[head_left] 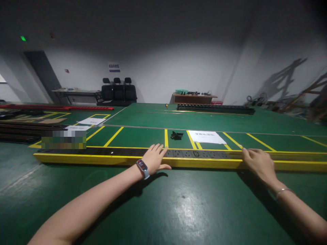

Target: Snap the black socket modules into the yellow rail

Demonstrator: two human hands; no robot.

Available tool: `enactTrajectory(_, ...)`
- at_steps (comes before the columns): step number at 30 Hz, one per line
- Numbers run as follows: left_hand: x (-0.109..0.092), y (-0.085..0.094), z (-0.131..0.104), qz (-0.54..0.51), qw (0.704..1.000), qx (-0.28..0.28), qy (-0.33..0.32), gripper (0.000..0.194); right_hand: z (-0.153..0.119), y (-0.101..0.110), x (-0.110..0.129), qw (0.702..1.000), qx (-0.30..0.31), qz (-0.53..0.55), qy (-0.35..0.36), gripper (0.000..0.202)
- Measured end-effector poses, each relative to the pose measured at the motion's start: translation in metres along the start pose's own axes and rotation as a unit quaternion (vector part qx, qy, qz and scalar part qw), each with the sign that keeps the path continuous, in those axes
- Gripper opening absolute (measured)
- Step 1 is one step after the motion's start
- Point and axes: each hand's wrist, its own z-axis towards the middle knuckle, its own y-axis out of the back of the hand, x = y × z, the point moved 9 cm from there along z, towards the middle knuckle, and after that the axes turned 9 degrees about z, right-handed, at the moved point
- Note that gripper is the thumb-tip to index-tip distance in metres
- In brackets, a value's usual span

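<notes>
A long yellow rail [209, 164] runs crosswise over the green surface in front of me. Along it lies a black power strip [178, 153] with a row of sockets facing up. My left hand [154, 158], with a band on its wrist, lies spread over the strip, thumb apart at the rail's near edge. Toward the right, near where the row of sockets ends, my right hand [259, 165] is closed over the rail with its fingers curled. Whatever sits between those fingertips is hidden.
Beyond the rail are small black parts [176, 135] and a white paper sheet [208, 137] between yellow tape lines. Dark bars [22, 132] lie at the left. A long black rack [214, 109], seats [119, 93] and a brown table [194, 99] stand farther back.
</notes>
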Motion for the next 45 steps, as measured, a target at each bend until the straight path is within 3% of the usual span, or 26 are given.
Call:
enactTrajectory(2, -0.02, 0.003, 0.019, -0.015, 0.999, -0.031, 0.006, 0.085, -0.004, -0.006, -0.005, 1.0, 0.014, 0.02, -0.006, 0.049)
enactTrajectory(4, -0.026, 0.005, 0.03, -0.023, 0.999, -0.043, 0.022, 0.081, -0.008, -0.01, -0.007, 0.999, 0.008, 0.036, 0.0, 0.048)
enactTrajectory(9, -0.015, 0.006, 0.032, -0.01, 0.997, -0.045, 0.066, 0.081, -0.015, -0.014, 0.005, 0.996, -0.011, 0.048, 0.077, 0.045)
enactTrajectory(13, -0.004, 0.006, 0.021, 0.002, 0.997, -0.036, 0.07, 0.083, -0.025, -0.009, 0.031, 0.987, -0.03, 0.07, 0.14, 0.043)
enactTrajectory(23, 0.055, 0.006, -0.027, 0.046, 0.996, -0.035, 0.065, 0.072, -0.037, -0.023, 0.131, 0.983, 0.047, 0.114, 0.14, 0.045)
enactTrajectory(30, 0.122, 0.0, -0.07, 0.069, 0.993, -0.006, 0.095, 0.067, -0.04, -0.04, 0.214, 0.97, 0.163, 0.161, 0.082, 0.049)
enactTrajectory(34, 0.153, -0.006, -0.086, 0.064, 0.993, -0.005, 0.098, 0.065, -0.045, -0.045, 0.258, 0.963, 0.198, 0.169, 0.071, 0.046)
enactTrajectory(38, 0.162, -0.009, -0.093, 0.077, 0.992, -0.01, 0.096, 0.065, -0.046, -0.054, 0.281, 0.958, 0.225, 0.166, 0.055, 0.04)
enactTrajectory(45, 0.155, -0.007, -0.095, 0.09, 0.991, -0.044, 0.09, 0.066, -0.042, -0.065, 0.286, 0.959, 0.246, 0.141, 0.026, 0.046)
